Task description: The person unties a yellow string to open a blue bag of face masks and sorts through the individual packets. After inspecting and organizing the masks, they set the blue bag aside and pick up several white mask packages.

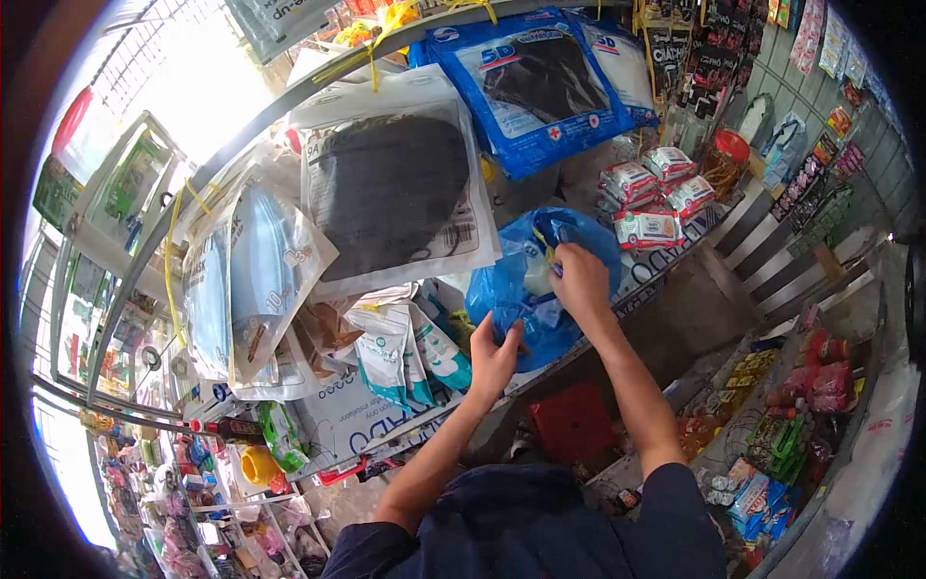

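A blue plastic bag (pixel 545 333) rests on the counter in front of me, its mouth spread and something pale inside that I cannot make out. My left hand (pixel 496 359) is closed on the near left edge of the bag. At the upper right of the bag's mouth, my right hand (pixel 581 280) has its fingers pressed together near the rim, beside something thin and yellowish. What those fingers hold is hidden. Green and white packets (pixel 391 352) lie just left of the bag.
Face-mask packs, one black (pixel 391 183) and one light blue (pixel 258 256), hang over the counter's left side, with a blue 5D pack (pixel 540 87) beyond. Wipes packets (pixel 648 230) are stacked at right. A red stool (pixel 574 422) stands below; shelves of goods flank both sides.
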Tool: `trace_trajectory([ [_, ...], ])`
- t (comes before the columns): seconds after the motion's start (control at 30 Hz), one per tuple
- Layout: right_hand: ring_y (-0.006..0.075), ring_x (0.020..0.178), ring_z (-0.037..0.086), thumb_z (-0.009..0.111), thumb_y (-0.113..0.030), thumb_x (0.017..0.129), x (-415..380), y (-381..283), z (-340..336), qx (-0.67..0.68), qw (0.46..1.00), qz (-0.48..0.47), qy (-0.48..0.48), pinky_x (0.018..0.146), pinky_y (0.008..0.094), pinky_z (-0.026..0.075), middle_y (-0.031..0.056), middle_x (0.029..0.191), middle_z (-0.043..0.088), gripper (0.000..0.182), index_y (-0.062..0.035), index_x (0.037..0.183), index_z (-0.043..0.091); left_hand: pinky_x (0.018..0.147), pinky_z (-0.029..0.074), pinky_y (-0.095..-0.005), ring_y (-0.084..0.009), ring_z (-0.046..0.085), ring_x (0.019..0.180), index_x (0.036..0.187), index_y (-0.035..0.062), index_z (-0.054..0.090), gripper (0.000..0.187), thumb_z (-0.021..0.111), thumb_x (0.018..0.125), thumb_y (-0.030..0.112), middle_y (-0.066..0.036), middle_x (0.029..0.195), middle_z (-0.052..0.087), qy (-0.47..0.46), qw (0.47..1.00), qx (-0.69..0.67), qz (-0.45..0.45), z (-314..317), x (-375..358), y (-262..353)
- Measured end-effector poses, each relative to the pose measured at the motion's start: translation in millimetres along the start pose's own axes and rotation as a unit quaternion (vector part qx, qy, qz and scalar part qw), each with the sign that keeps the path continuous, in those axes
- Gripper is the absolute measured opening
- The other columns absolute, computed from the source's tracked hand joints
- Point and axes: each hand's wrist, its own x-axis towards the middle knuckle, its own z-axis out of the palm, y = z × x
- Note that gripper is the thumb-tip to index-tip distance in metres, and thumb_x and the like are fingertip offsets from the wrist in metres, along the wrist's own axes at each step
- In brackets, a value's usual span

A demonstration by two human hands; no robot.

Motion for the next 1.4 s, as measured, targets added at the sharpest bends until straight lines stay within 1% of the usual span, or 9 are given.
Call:
trace_trajectory([
  [0.27, 0.0410, 0.104, 0.071, 0.089, -0.058, 0.074, 14.1, -9.4, 3.6, -0.008, 0.994, 0.103, -0.042, 0.086, 0.0499, 0.059, 0.0222, 0.112, 0.068, 0.072, 0.0025, 0.108, 0.069, 0.060, 0.051, -0.0281, -0.0103, 0.062, 0.064, 0.117, -0.0009, 0.071, 0.020, 0.064, 0.104, 0.013, 0.000, 0.076, 0.062, -0.003, 1.000, -0.016, -0.017, -7.8, -3.0, -25.2],
  [0.53, 0.0430, 0.112, 0.069, 0.084, -0.028, 0.077, 61.9, 23.5, 26.3, 0.037, 0.985, 0.031, -0.165, 0.093, 0.0496, 0.057, 0.0270, 0.112, 0.071, 0.033, -0.0009, 0.091, 0.071, 0.055, 0.050, -0.0288, -0.0099, 0.060, 0.059, 0.113, 0.0003, 0.072, 0.019, 0.064, 0.105, 0.016, -0.001, 0.077, 0.065, -0.009, 0.999, -0.022, -0.040, -11.1, -7.2, -19.2],
  [0.67, 0.0456, 0.114, 0.065, 0.079, -0.005, 0.077, 72.2, 42.5, -3.4, 0.124, 0.988, -0.076, -0.057, 0.090, 0.0523, 0.053, 0.0252, 0.101, 0.069, 0.016, 0.0001, 0.087, 0.068, 0.052, 0.050, -0.0278, -0.0099, 0.060, 0.057, 0.109, -0.0015, 0.069, 0.018, 0.064, 0.105, 0.015, -0.002, 0.076, 0.063, -0.003, 0.995, -0.052, -0.089, -22.6, -9.6, -12.5],
  [0.9, 0.0403, 0.107, 0.067, 0.078, -0.012, 0.083, 60.4, 44.8, 6.9, -0.021, 0.996, -0.016, -0.082, 0.088, 0.0508, 0.053, 0.0189, 0.104, 0.069, 0.017, -0.0009, 0.094, 0.069, 0.054, 0.054, -0.0285, -0.0104, 0.062, 0.059, 0.108, -0.0035, 0.066, 0.013, 0.065, 0.103, 0.009, -0.001, 0.077, 0.063, 0.010, 0.998, -0.063, -0.016, -13.3, -9.4, 9.0],
  [1.0, 0.0362, 0.106, 0.068, 0.073, -0.016, 0.090, 39.9, 13.3, 10.0, -0.149, 0.960, -0.158, 0.179, 0.089, 0.0484, 0.053, 0.0160, 0.103, 0.068, 0.016, -0.0013, 0.096, 0.070, 0.055, 0.054, -0.0311, -0.0121, 0.061, 0.059, 0.117, -0.0054, 0.067, 0.019, 0.063, 0.105, 0.009, -0.002, 0.078, 0.062, -0.001, 0.996, -0.082, -0.037, -13.3, -1.8, -5.1],
  [1.07, 0.0350, 0.107, 0.067, 0.071, -0.022, 0.091, 19.4, -17.6, 0.5, -0.077, 0.962, -0.229, 0.128, 0.091, 0.0482, 0.053, 0.0152, 0.107, 0.067, 0.020, -0.0028, 0.098, 0.071, 0.054, 0.054, -0.0312, -0.0123, 0.060, 0.058, 0.117, -0.0047, 0.067, 0.019, 0.063, 0.105, 0.010, -0.002, 0.077, 0.062, 0.004, 0.994, -0.107, -0.034, -12.7, 1.8, -9.1],
  [1.13, 0.0373, 0.107, 0.065, 0.072, -0.023, 0.089, -3.1, -16.4, 19.4, -0.018, 0.924, -0.362, -0.119, 0.092, 0.0515, 0.052, 0.0156, 0.111, 0.067, 0.022, -0.0034, 0.099, 0.071, 0.053, 0.053, -0.0312, -0.0124, 0.060, 0.057, 0.116, -0.0042, 0.067, 0.019, 0.063, 0.105, 0.010, -0.003, 0.075, 0.061, 0.008, 0.993, -0.115, -0.035, -12.1, 2.2, -5.9],
  [1.23, 0.0396, 0.105, 0.064, 0.071, -0.020, 0.086, -13.3, -5.9, 69.9, 0.029, 0.943, -0.201, -0.263, 0.093, 0.0534, 0.052, 0.0152, 0.108, 0.068, 0.021, -0.0031, 0.097, 0.070, 0.051, 0.051, -0.0311, -0.0129, 0.059, 0.054, 0.114, -0.0037, 0.066, 0.018, 0.061, 0.107, 0.012, -0.003, 0.067, 0.057, 0.009, 0.994, -0.093, -0.050, -12.3, -3.5, 6.8],
  [1.4, 0.0419, 0.116, 0.066, 0.065, -0.019, 0.090, 24.7, 38.9, 92.0, -0.064, 0.959, -0.156, -0.225, 0.101, 0.0515, 0.052, 0.0211, 0.121, 0.070, 0.028, -0.0017, 0.111, 0.073, 0.050, 0.050, -0.0287, -0.0132, 0.062, 0.053, 0.105, -0.0022, 0.062, 0.014, 0.061, 0.107, 0.012, -0.004, 0.070, 0.061, -0.033, 0.992, -0.078, -0.092, -11.9, -15.5, 36.9],
])
